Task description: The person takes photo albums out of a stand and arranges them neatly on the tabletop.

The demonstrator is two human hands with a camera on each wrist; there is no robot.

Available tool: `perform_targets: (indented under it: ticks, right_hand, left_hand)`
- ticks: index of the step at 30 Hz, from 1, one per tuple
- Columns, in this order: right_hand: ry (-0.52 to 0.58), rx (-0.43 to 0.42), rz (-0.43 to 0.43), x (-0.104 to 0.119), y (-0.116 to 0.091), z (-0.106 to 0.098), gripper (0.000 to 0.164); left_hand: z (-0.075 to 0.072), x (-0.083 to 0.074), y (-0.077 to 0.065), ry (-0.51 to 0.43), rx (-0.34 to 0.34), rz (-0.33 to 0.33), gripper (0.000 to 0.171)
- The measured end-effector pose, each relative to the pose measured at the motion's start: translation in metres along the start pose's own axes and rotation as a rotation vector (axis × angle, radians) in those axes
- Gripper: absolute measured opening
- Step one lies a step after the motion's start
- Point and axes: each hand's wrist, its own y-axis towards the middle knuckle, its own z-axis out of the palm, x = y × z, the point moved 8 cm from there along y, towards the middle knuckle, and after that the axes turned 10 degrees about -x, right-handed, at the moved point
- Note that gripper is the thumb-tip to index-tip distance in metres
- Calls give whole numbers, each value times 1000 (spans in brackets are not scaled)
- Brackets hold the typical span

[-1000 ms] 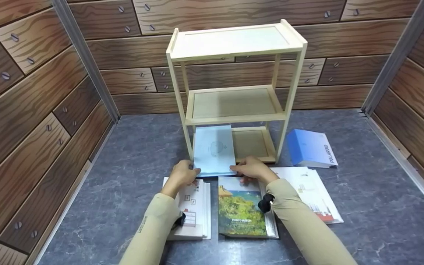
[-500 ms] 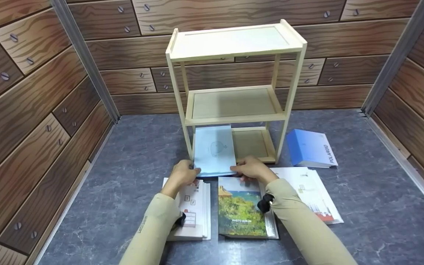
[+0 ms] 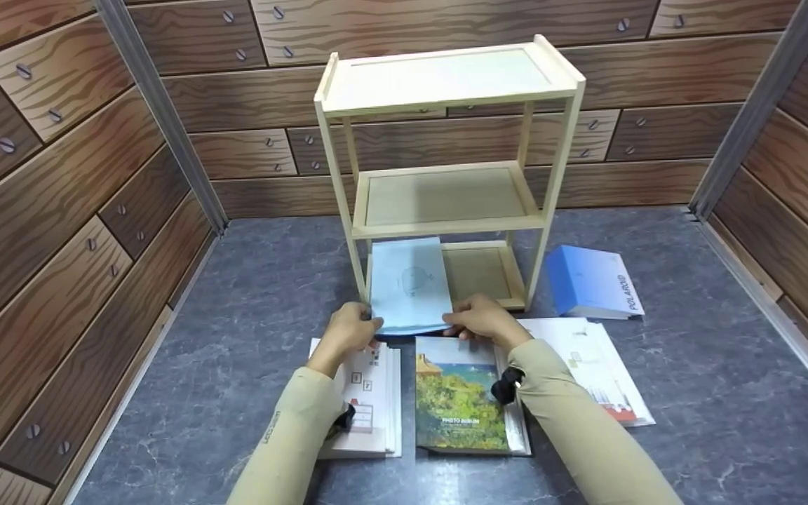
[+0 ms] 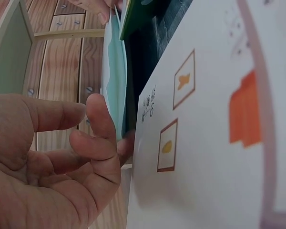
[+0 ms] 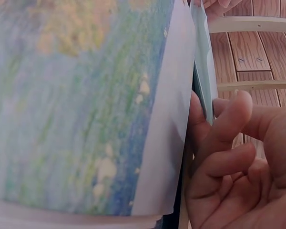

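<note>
A light-blue book (image 3: 412, 280) with a faint round drawing on its cover lies at the left of the bottom tier of a small wooden shelf (image 3: 446, 226), its near end sticking out past the front. My left hand (image 3: 349, 330) pinches the near left corner, thumb on top. At the near right corner my right hand (image 3: 482, 321) pinches it the same way. The book's edge (image 4: 115, 71) shows beyond the curled left fingers in the left wrist view. In the right wrist view the book's pages (image 5: 205, 67) run down to the right fingertips.
White albums (image 3: 369, 421) lie under my left wrist. A green-tree photo album (image 3: 460, 407) lies in front of the shelf, and another white album (image 3: 583, 351) under my right forearm. A blue POLAROID album (image 3: 590, 280) lies right of the shelf. Wood-patterned walls (image 3: 236, 147) surround the floor.
The light-blue book has shifted slightly to the right at its near end. My right hand has moved a little right with it; the left hand has hardly moved.
</note>
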Motion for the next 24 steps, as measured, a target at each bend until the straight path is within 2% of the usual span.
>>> perform_targets:
  ticks: [3,9,12,18,24]
  right_hand:
    - [30,10,26,-2,1,0,53]
    - [52,-5,64,-5,3,-3,47]
    - [62,-12,59,-4,4,-4,46]
    - [92,0,53,-7,8,-4,57]
    - [99,-25,64,-8,9,-4,55]
  left_hand:
    - [-2,-1,-1,-5,-9,19,47]
    - [-3,-3,0,-22,-22,33,34]
    - [-3,-4,1,-28,-19,26,34]
    - [-2,-5,2,-45,-18,20,35]
    - [-3,-3,3,-75,-33,8,33]
